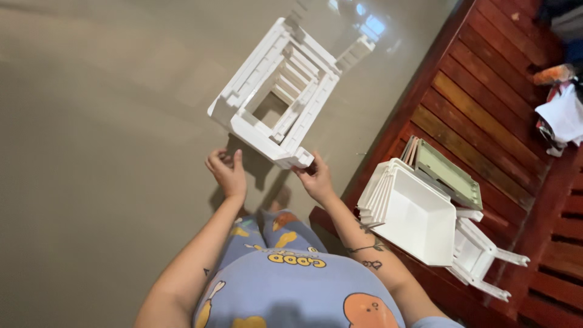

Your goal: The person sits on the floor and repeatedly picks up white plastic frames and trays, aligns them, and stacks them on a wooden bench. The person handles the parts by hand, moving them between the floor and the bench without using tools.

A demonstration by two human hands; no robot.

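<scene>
Both hands are up in front of the body, over the smooth grey floor (pixel 91 152). The right hand (pixel 316 177) grips the near corner of the white frame stack (pixel 276 97), fingers curled on its lowest edge. The left hand (pixel 227 172) sits just beside that same edge, fingers bent in a loose curl; whether it actually touches the plastic, I cannot tell. The stack rises away from the hands, tilted, its open middle showing nested white rails. Right of the right hand, well apart, a pile of white trays (pixel 410 212) rests on the red wooden bench (pixel 480 97). Green-edged panels (pixel 449 173) lean just behind the trays, and another white frame (pixel 483 258) lies beyond them. Below the hands, blue patterned trousers (pixel 279 267) fill the view.
</scene>
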